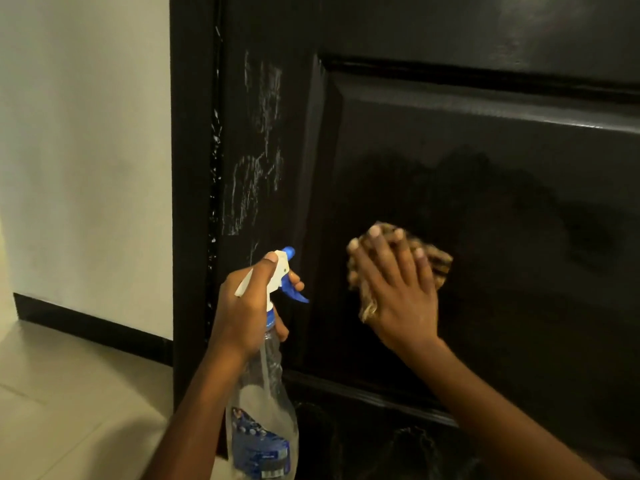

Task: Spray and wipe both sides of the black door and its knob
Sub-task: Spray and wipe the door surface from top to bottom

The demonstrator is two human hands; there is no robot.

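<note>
The black door (pixel 485 150) fills the right of the head view, with a raised panel and white streaks of spray on its left stile. My left hand (pixel 242 313) grips the neck of a clear spray bottle (pixel 266 427) with a white and blue trigger head, its nozzle close to the door. My right hand (pixel 398 289) presses a tan patterned cloth (pixel 438 263) flat against the panel, fingers straight. The cloth is blurred. No knob is in view.
A black door frame (pixel 190 202) runs down the left of the door. A white wall (pixel 86 150) with a black skirting board (pixel 93 327) lies to the left, above a pale tiled floor (pixel 69 393).
</note>
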